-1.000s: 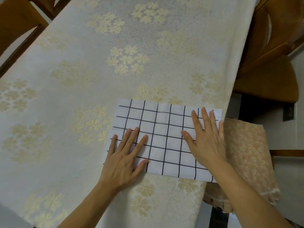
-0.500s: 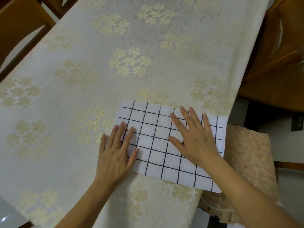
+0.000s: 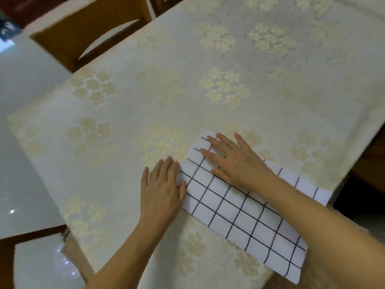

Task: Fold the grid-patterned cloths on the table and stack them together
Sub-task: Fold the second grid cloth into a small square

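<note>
Both hands flat on the one grid cloth, pressing it smooth.

The left hand (image 3: 161, 189) lies with straight fingers (image 3: 166, 166) spread, its thumb side just over the cloth's left edge; the right hand (image 3: 234, 161) rests palm-down further in, fingers (image 3: 210, 152) straight and pointing toward the far left corner, nothing gripped by either. The grid cloth (image 3: 239, 213) sits under and to the right of those fingers, a long folded strip on the worktop (image 3: 166, 90), running off toward the near right edge. It looks thin, light and soft, so it should crease easily but may slide on the patterned covering; I'd pinch it at the corners of a short end. Count: one grid cloth, two hands, one wooden chair (image 3: 87, 36) beyond.
</note>
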`<state>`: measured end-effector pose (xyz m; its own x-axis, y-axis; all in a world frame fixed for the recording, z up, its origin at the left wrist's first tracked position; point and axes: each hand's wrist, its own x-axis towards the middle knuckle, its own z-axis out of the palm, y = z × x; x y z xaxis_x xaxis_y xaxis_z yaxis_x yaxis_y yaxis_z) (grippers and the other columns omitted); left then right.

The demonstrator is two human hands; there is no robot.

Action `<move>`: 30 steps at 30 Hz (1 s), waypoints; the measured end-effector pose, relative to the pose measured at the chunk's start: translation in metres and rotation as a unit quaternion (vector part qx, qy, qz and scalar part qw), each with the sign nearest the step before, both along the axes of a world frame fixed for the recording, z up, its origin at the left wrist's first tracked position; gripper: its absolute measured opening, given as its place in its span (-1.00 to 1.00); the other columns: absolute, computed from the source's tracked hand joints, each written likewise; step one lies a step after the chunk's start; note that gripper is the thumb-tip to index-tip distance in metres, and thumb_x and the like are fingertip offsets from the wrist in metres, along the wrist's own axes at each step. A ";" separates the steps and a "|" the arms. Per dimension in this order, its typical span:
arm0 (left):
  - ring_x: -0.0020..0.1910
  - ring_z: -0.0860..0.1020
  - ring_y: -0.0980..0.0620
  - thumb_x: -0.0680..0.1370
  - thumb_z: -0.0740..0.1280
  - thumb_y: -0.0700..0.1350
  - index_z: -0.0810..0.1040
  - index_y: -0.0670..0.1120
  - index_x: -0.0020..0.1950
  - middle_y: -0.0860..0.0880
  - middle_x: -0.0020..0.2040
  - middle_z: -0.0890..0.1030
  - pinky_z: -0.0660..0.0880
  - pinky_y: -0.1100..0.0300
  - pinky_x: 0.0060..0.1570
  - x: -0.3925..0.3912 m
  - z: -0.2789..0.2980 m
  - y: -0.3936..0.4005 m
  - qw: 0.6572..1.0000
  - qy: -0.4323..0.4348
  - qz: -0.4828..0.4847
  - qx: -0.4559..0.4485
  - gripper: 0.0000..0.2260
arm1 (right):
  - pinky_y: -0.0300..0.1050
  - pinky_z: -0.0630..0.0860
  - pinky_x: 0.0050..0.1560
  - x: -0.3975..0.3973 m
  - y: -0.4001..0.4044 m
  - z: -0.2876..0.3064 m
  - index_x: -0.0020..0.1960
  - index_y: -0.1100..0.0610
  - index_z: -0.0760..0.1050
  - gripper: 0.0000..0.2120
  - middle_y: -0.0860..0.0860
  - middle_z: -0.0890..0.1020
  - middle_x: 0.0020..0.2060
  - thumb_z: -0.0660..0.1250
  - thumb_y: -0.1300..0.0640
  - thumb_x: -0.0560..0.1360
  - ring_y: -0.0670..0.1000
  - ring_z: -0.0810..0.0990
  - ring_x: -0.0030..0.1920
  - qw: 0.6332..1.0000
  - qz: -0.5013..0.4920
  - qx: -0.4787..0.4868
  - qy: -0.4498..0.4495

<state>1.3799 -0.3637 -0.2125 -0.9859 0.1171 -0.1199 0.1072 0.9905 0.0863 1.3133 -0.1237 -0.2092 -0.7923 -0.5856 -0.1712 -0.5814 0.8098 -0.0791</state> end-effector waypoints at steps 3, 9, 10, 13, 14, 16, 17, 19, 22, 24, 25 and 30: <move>0.49 0.34 -0.08 0.60 0.12 0.10 0.46 -0.08 0.37 -0.07 0.50 0.39 0.24 -0.20 0.46 0.002 -0.001 -0.003 1.000 -0.006 0.012 -0.003 -0.57 | 0.31 0.14 0.51 -0.025 -0.018 0.004 0.54 -0.05 0.25 -0.53 0.10 0.20 0.58 0.12 -0.06 0.65 0.16 0.15 0.57 0.993 0.119 -0.006 -0.011; 0.55 0.21 -0.08 0.59 0.17 0.14 0.45 -0.09 0.30 -0.11 0.57 0.27 0.14 -0.23 0.49 -0.001 -0.002 -0.002 0.998 -0.038 0.055 0.017 -0.60 | 0.30 0.07 0.52 -0.063 -0.055 0.004 0.39 -0.06 0.34 -0.68 0.09 0.16 0.59 0.16 -0.02 0.65 0.15 0.09 0.59 0.979 0.198 0.002 -0.040; 0.57 0.18 -0.07 0.59 0.17 0.14 0.44 -0.09 0.30 -0.11 0.58 0.24 0.11 -0.24 0.50 -0.001 -0.003 -0.001 0.997 -0.043 0.060 0.026 -0.59 | 0.31 0.07 0.52 -0.067 -0.059 0.003 0.34 -0.05 0.35 -0.72 0.09 0.16 0.59 0.19 -0.01 0.64 0.16 0.09 0.59 0.977 0.208 0.004 -0.038; 0.59 0.09 -0.07 0.59 0.15 0.13 0.44 -0.10 0.31 -0.12 0.60 0.15 0.02 -0.26 0.51 -0.004 -0.006 0.000 0.995 -0.057 0.068 0.050 -0.59 | 0.32 -0.01 0.53 -0.076 -0.068 0.005 0.26 -0.02 0.33 -0.76 0.11 0.05 0.60 0.23 -0.02 0.63 0.18 -0.04 0.60 0.973 0.222 0.026 -0.053; 0.59 0.07 -0.07 0.59 0.12 0.13 0.45 -0.11 0.30 -0.12 0.61 0.14 0.01 -0.27 0.52 -0.004 -0.007 0.000 0.995 -0.058 0.068 0.052 -0.58 | 0.31 -0.05 0.54 -0.079 -0.070 0.006 0.24 -0.01 0.32 -0.77 0.12 -0.01 0.61 0.23 -0.03 0.63 0.18 -0.11 0.60 0.972 0.224 0.038 -0.062; 0.59 0.08 -0.08 0.57 0.01 0.13 0.49 -0.11 0.24 -0.13 0.60 0.16 0.02 -0.29 0.51 -0.005 -0.008 0.001 0.994 -0.052 0.070 0.057 -0.54 | 0.30 -0.11 0.54 -0.083 -0.074 0.009 0.20 0.00 0.33 -0.80 0.11 -0.10 0.61 0.20 -0.04 0.64 0.17 -0.20 0.60 0.968 0.229 0.066 -0.080; 0.59 0.08 -0.09 0.55 -0.04 0.13 0.50 -0.11 0.21 -0.14 0.60 0.17 0.03 -0.30 0.50 -0.005 -0.008 0.002 0.994 -0.049 0.073 0.064 -0.51 | 0.30 -0.13 0.55 -0.084 -0.076 0.010 0.19 0.01 0.34 -0.82 0.10 -0.13 0.61 0.20 -0.04 0.64 0.16 -0.23 0.59 0.966 0.229 0.078 -0.090; 0.59 0.07 -0.10 0.53 -0.07 0.13 0.50 -0.10 0.16 -0.15 0.59 0.16 0.01 -0.31 0.50 -0.005 -0.008 0.003 0.993 -0.049 0.077 0.080 -0.51 | 0.29 -0.15 0.55 -0.085 -0.078 0.013 0.15 0.02 0.37 -0.84 0.09 -0.15 0.61 0.20 -0.03 0.64 0.15 -0.26 0.59 0.963 0.230 0.094 -0.108; 0.58 0.08 -0.12 0.54 -0.03 0.17 0.47 -0.07 0.14 -0.13 0.59 0.16 0.00 -0.31 0.50 -0.007 -0.008 0.003 0.991 -0.049 0.084 0.097 -0.55 | 0.29 -0.11 0.55 -0.082 -0.078 0.015 0.12 0.02 0.40 -0.87 0.09 -0.08 0.62 0.21 0.00 0.64 0.16 -0.21 0.60 0.964 0.234 0.068 -0.106; 0.56 0.13 -0.14 0.56 0.04 0.17 0.46 -0.05 0.13 -0.13 0.57 0.21 0.03 -0.32 0.49 -0.011 -0.007 0.001 0.990 -0.043 0.084 0.109 -0.62 | 0.30 -0.03 0.54 -0.077 -0.075 0.014 0.11 0.04 0.41 -0.87 0.13 0.06 0.60 0.22 0.01 0.63 0.20 -0.07 0.60 0.968 0.239 0.010 -0.074; 0.56 0.15 -0.14 0.58 0.10 0.15 0.46 -0.05 0.12 -0.13 0.56 0.23 0.05 -0.33 0.48 -0.012 -0.007 0.000 0.988 -0.040 0.085 0.120 -0.67 | 0.30 0.01 0.54 -0.075 -0.075 0.013 0.10 0.05 0.41 -0.87 0.14 0.13 0.59 0.23 0.01 0.63 0.22 0.01 0.59 0.969 0.242 -0.011 -0.055; 0.47 0.35 -0.10 0.63 0.20 -0.01 0.51 -0.08 0.09 -0.11 0.43 0.45 0.16 -0.36 0.44 -0.021 0.000 -0.020 0.990 0.020 0.062 0.124 -0.81 | 0.34 0.06 0.51 -0.081 -0.084 0.023 0.13 0.02 0.41 -0.79 0.10 0.23 0.55 0.27 -0.06 0.57 0.20 0.14 0.56 0.966 0.258 -0.006 -0.018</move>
